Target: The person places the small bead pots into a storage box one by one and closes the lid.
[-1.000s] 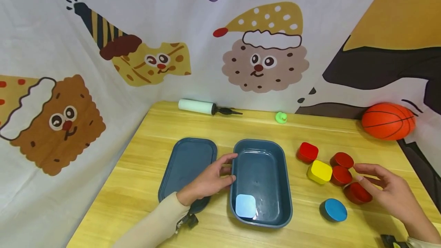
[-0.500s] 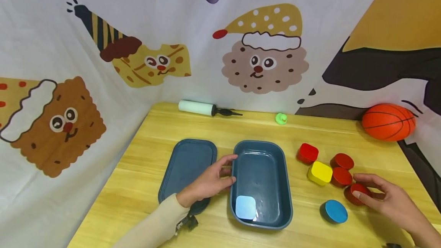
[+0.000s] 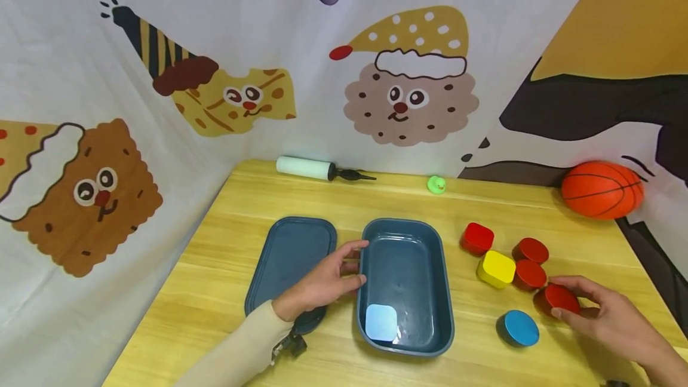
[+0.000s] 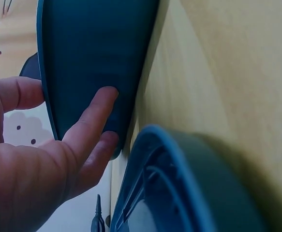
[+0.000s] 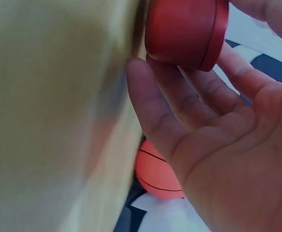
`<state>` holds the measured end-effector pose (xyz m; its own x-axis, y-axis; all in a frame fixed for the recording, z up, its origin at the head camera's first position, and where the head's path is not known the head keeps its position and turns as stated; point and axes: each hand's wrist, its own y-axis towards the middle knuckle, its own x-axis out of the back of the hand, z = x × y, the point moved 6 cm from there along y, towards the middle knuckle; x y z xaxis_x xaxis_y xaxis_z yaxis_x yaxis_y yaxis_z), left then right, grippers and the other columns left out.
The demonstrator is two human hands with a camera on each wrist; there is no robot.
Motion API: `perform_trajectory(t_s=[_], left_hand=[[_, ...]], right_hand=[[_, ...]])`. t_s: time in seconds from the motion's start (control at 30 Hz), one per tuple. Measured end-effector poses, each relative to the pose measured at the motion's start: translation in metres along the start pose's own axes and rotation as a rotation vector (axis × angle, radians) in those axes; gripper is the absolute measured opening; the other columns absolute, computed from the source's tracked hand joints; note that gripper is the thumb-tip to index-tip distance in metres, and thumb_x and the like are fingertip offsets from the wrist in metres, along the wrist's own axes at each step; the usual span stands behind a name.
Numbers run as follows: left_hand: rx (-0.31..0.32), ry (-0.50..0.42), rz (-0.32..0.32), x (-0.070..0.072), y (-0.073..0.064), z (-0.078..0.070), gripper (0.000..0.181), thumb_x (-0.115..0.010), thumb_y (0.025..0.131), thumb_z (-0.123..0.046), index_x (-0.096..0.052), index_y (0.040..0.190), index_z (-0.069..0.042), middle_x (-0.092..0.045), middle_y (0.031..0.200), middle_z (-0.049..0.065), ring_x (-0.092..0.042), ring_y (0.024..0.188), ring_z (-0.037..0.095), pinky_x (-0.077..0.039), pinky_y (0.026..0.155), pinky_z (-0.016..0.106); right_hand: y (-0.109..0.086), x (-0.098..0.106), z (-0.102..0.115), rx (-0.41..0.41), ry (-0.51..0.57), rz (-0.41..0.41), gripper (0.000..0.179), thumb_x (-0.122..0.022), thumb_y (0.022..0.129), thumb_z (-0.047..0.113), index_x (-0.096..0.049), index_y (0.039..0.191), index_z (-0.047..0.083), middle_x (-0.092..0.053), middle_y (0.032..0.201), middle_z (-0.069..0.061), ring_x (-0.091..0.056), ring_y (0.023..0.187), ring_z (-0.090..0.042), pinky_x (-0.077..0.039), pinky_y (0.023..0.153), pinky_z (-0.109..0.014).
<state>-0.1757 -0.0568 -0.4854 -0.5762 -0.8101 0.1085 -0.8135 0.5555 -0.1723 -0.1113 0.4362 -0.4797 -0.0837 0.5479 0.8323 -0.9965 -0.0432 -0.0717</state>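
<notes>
A deep blue-grey rectangular box (image 3: 405, 282) stands in the middle of the table, with a pale blue rounded-square piece (image 3: 381, 322) in its near left corner. My left hand (image 3: 325, 276) touches the box's left wall with extended fingers, seen close in the left wrist view, where the thumb meets the rim. To its left lies a matching flat lid (image 3: 287, 255), partly under that hand and wrist. On the right, my right hand (image 3: 613, 315) pinches a round red tin (image 5: 186, 31) between thumb and fingers. The tin appears slightly tilted; whether it touches the table is unclear.
Left of the right hand are two round red tins (image 3: 530, 274), a red rounded-square tin (image 3: 477, 239), a yellow one (image 3: 497, 269) and a round blue tin (image 3: 518, 328). A hand pump (image 3: 306, 168), green duck (image 3: 436, 184) and small basketball (image 3: 602, 190) line the back.
My right hand has come down and nearer onto the round red tin and now grips it; the tin has shifted slightly. My left hand stays at the box.
</notes>
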Motion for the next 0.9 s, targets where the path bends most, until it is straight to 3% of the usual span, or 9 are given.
perform_trajectory(t_s=[0.17,0.27,0.4,0.5,0.6,0.9], left_hand=[[0.005,-0.016,0.008,0.0,0.0,0.001,0.07,-0.066,0.103,-0.008,-0.034,0.165,-0.017,-0.046,0.154,0.023,-0.055,0.141,0.041,-0.063,0.092,0.039],[0.009,-0.024,0.012,0.0,0.0,0.002,0.071,-0.066,0.103,-0.007,-0.034,0.165,-0.017,-0.046,0.154,0.024,-0.055,0.141,0.041,-0.063,0.092,0.039],[0.008,-0.033,0.016,0.0,0.0,0.001,0.071,-0.066,0.103,-0.007,-0.033,0.166,-0.016,-0.046,0.154,0.024,-0.055,0.141,0.042,-0.063,0.092,0.039],[0.005,-0.034,0.015,0.0,0.0,0.001,0.071,-0.066,0.103,-0.006,-0.033,0.166,-0.016,-0.046,0.154,0.024,-0.054,0.141,0.042,-0.064,0.092,0.04],[0.0,-0.039,0.013,0.0,0.0,0.0,0.071,-0.066,0.103,-0.005,-0.033,0.165,-0.015,-0.046,0.154,0.024,-0.054,0.141,0.043,-0.064,0.092,0.04],[0.001,-0.078,0.007,0.0,0.001,0.0,0.072,-0.065,0.102,-0.003,-0.033,0.166,-0.014,-0.045,0.157,0.024,-0.053,0.142,0.044,-0.064,0.091,0.041]], right_hand=[[0.002,0.013,0.006,-0.036,-0.017,-0.013,0.063,-0.088,0.088,0.034,-0.065,0.136,0.001,-0.067,0.129,-0.022,-0.04,0.092,0.026,-0.056,0.067,-0.018],[0.004,0.02,0.015,-0.013,-0.017,-0.036,0.061,-0.088,0.089,0.032,-0.065,0.136,0.001,-0.066,0.13,-0.024,-0.04,0.091,0.025,-0.055,0.067,-0.016],[0.008,0.027,0.035,0.091,0.003,-0.105,0.055,-0.091,0.086,0.025,-0.068,0.133,0.007,-0.067,0.126,0.009,-0.045,0.096,0.022,-0.053,0.068,-0.012],[0.013,0.031,0.054,0.166,0.027,-0.136,0.052,-0.092,0.085,0.021,-0.07,0.131,0.012,-0.054,0.122,0.036,-0.046,0.101,0.022,-0.051,0.071,-0.008],[0.019,0.032,0.074,0.243,0.061,-0.144,0.051,-0.091,0.085,0.015,-0.07,0.132,0.014,-0.051,0.125,0.042,-0.049,0.105,0.02,-0.05,0.075,-0.005],[0.042,0.02,0.128,0.353,0.107,-0.12,0.052,-0.089,0.085,0.011,-0.071,0.133,0.021,-0.068,0.124,0.016,-0.061,0.101,0.007,-0.054,0.079,-0.009]])
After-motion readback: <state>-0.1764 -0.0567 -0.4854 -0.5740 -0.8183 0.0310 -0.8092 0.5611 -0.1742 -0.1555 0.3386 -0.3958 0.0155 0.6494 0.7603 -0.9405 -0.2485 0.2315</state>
